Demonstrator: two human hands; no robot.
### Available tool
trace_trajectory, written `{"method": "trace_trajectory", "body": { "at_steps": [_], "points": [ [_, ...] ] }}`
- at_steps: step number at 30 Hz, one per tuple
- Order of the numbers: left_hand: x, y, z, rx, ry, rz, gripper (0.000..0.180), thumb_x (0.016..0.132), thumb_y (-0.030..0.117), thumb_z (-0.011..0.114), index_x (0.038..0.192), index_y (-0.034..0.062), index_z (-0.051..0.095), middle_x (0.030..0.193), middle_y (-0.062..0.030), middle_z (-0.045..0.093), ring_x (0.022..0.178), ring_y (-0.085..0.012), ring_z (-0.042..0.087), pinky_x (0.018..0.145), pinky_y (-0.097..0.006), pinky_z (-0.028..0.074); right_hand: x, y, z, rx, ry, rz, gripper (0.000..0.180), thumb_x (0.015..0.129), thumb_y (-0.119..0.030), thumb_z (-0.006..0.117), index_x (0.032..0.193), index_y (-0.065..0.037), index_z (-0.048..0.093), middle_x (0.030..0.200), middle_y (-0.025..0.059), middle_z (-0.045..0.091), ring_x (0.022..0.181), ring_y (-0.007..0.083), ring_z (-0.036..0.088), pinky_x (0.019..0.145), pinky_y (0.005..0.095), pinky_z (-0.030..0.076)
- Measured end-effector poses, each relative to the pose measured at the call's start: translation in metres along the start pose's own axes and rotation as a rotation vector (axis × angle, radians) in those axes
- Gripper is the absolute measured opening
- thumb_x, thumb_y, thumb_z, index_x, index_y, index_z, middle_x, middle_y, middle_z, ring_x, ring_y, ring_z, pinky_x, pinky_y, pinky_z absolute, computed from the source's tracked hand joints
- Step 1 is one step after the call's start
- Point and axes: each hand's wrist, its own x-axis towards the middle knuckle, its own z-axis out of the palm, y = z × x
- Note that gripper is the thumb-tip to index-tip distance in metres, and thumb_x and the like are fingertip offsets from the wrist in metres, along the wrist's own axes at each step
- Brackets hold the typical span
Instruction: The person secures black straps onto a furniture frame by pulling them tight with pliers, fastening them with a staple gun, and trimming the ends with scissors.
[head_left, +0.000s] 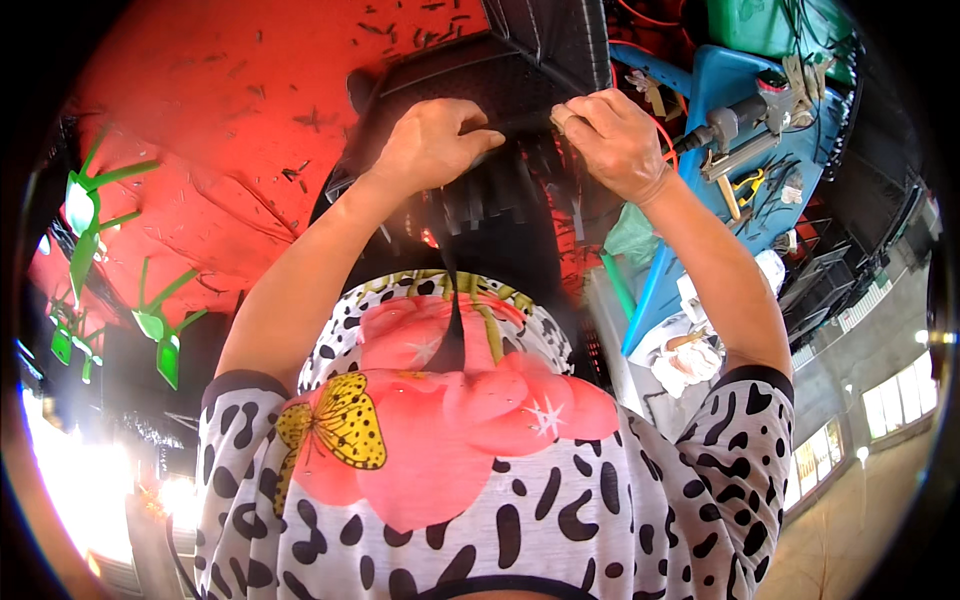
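Setting: Red mat covers the work surface from 9 to 12 o'clock, littered with short dark offcuts; bright glare washes out the 7 o'clock corner.

Worker: seen from above, a person in a spotted shirt with a pink flower and yellow butterfly print fills the lower half, both forearms rising toward 12 o'clock.

Work piece: a black woven panel of flat strips lies at 12 o'clock, a second ribbed black section standing up behind it at 1 o'clock. Loose strip ends hang from its near edge like a fringe, and one long strip trails down over the shirt.

Left hand: the left hand is curled into a loose fist on the panel's near edge, fingers closed over the weave; exactly which strip it pinches cannot be told.

Right hand: the right hand sits just beside it at 1 o'clock, fingers bunched together on the same edge, apparently gripping a strip end.

Progress: judging by the tight weave above the hands and the unwoven fringe below, the body of the panel looks largely done, while the near edge looks unfinished, its ends neither tucked nor trimmed.

Surroundings: a blue bench at 2 o'clock carries a grey power tool and pliers; green plastic pieces lie at 9 o'clock; a wad of white cloth rests at 3 o'clock.
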Motion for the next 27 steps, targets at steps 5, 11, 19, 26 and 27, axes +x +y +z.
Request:
{"method": "trace_trajectory", "body": {
  "at_steps": [5, 11, 19, 26, 27],
  "points": [
    [-0.012, -0.010, -0.013, 0.100, 0.120, 0.082, 0.027, 0.072, 0.022, 0.068, 0.087, -0.0002, 0.063, 0.079, -0.0127, 0.062, 0.074, -0.0221, 0.061, 0.068, -0.031, 0.047, 0.019, -0.010, 0.012, 0.002, 0.044, -0.048, 0.010, 0.067, -0.007, 0.062, 0.077, -0.005, 0.062, 0.070, 0.0000, 0.049, 0.067, 0.0147, 0.050, 0.059, 0.0241, 0.045],
    [-0.021, -0.016, -0.019, 0.032, 0.220, 0.106, 0.026, 0.070, 0.022, 0.067, 0.084, -0.0004, 0.064, 0.080, -0.0147, 0.060, 0.075, -0.0300, 0.059, 0.066, -0.036, 0.046, 0.031, -0.018, 0.021, -0.014, 0.054, -0.051, 0.015, 0.065, -0.010, 0.059, 0.079, -0.006, 0.063, 0.072, -0.0014, 0.048, 0.069, 0.0142, 0.048, 0.062, 0.0241, 0.046],
    [-0.023, -0.020, -0.015, 0.035, 0.310, 0.216, 0.020, 0.069, 0.017, 0.067, 0.083, 0.0029, 0.064, 0.078, -0.0112, 0.058, 0.071, -0.0279, 0.057, 0.062, -0.034, 0.045, 0.031, -0.019, 0.021, -0.013, 0.059, -0.033, 0.017, 0.064, -0.012, 0.060, 0.080, -0.010, 0.064, 0.072, -0.0027, 0.048, 0.069, 0.0141, 0.048, 0.061, 0.0236, 0.045],
    [-0.018, -0.025, 0.001, 0.261, 0.623, 0.578, 0.018, 0.059, 0.008, 0.071, 0.074, 0.0088, 0.063, 0.079, -0.0023, 0.056, 0.077, -0.0221, 0.054, 0.064, -0.034, 0.041, 0.029, -0.015, 0.020, 0.004, 0.035, -0.018, 0.016, 0.064, -0.012, 0.061, 0.079, -0.011, 0.065, 0.071, -0.0030, 0.048, 0.069, 0.0134, 0.049, 0.059, 0.0236, 0.045],
    [-0.018, -0.025, 0.003, 0.259, 0.623, 0.576, 0.018, 0.059, 0.008, 0.071, 0.074, 0.0088, 0.063, 0.079, -0.0023, 0.056, 0.077, -0.0221, 0.054, 0.064, -0.034, 0.041, 0.028, -0.015, 0.020, -0.001, 0.051, -0.022, 0.016, 0.064, -0.012, 0.062, 0.079, -0.011, 0.065, 0.071, -0.0030, 0.049, 0.069, 0.0133, 0.049, 0.059, 0.0236, 0.045]
  ]
}}
